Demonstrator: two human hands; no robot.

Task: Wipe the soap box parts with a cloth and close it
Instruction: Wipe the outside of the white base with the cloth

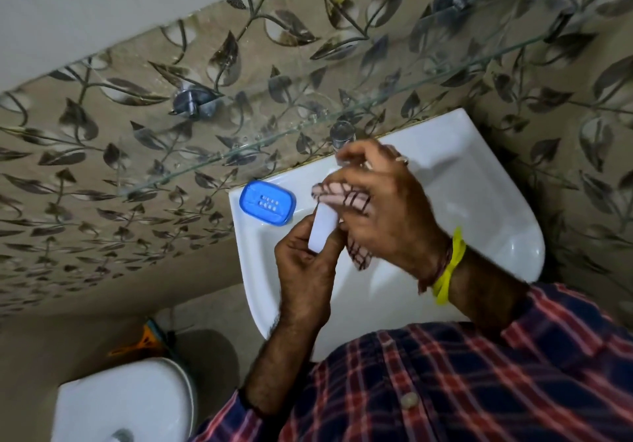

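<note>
While over the sink (479,201):
Left hand (305,270): grip holds white soap box part (322,232).
Right hand (383,212): grip holds checked cloth (346,198).
Blue tray (268,203): frame centre, on sink rim.

no readable text, labels, brands or numbers on anything in view

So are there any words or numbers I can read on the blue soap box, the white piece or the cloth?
None can be read.
Blue soap box tray: only rows of small holes, no writing.
White piece in the left hand: plain, no print showing.
Checked cloth in the right hand: only lines, no label.
</note>
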